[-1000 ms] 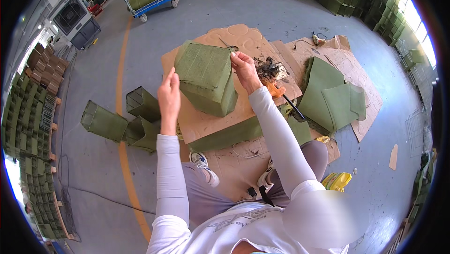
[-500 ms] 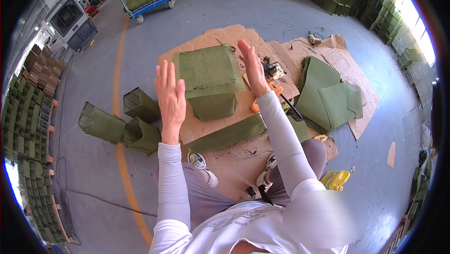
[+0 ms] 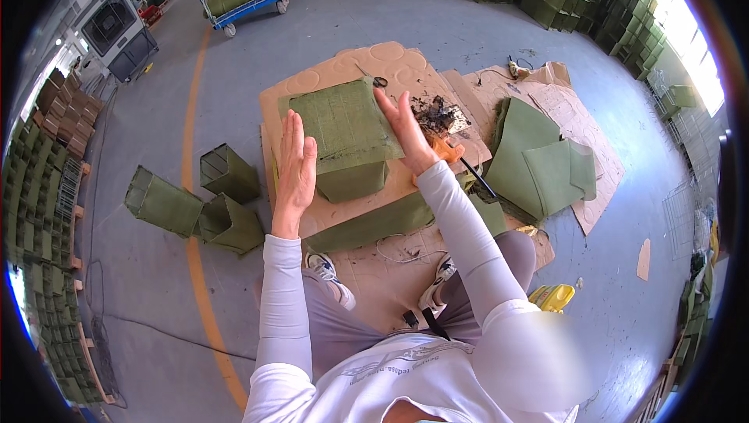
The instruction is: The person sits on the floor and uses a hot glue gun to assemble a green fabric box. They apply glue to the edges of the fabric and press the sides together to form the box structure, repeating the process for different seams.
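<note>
A green fabric-covered box shape (image 3: 337, 119) with a flat top and a tapering near side sits on cardboard before me. My left hand (image 3: 296, 169) is by its left edge, palm inward, fingers straight and close together, holding nothing. Along the right edge is my right hand (image 3: 407, 130), fingers stretched out, thumb apart, also without anything in it. Whether either palm touches the fabric I cannot tell. Scissors (image 3: 379, 81) lie at the box's far right corner. Just beyond my right wrist is an orange tool (image 3: 446, 150) beside a black rod (image 3: 478, 177).
Dark sticky-looking scraps (image 3: 437, 115) lie on the cardboard (image 3: 312, 87). Green sheets (image 3: 538, 165) are stacked at right, and a green strip (image 3: 363, 224) lies nearer me. Open green square tubes (image 3: 230, 173) stand left. A yellow bottle (image 3: 552, 296) is by my right knee; a blue cart (image 3: 250, 5) stands far off.
My right hand has come left and a little down, closer to the box's right edge. My left hand has tilted slightly inward. The scissors show more fully, and the view has shifted slightly.
</note>
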The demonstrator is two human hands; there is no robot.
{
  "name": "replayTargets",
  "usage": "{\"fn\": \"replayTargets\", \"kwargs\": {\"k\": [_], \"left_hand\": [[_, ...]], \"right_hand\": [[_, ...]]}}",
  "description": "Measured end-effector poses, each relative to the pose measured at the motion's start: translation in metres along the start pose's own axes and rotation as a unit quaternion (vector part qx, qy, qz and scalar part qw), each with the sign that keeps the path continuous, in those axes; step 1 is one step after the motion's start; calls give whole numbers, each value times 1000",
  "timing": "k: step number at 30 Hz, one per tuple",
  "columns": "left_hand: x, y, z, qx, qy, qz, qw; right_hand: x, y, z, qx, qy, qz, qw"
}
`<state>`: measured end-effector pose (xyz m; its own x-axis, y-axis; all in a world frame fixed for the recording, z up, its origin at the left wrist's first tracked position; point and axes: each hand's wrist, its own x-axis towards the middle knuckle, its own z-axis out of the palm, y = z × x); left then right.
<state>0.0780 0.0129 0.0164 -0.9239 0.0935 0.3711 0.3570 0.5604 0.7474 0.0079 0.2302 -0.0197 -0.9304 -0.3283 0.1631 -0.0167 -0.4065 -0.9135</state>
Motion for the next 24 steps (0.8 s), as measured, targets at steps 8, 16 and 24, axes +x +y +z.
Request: {"fn": "replayTargets", "kwargs": {"k": [8,16,24], "left_hand": [[4,-6,3,46,4,-3,999],[0,2,-1,4,6,-11,1000],[3,0,7,1,28,2,1000]], "right_hand": [[36,-37,29,-238,20,3,971],[30,-80,31,-308,74,-122,940],[9,-47,33,-213,84,-68,971]]}}
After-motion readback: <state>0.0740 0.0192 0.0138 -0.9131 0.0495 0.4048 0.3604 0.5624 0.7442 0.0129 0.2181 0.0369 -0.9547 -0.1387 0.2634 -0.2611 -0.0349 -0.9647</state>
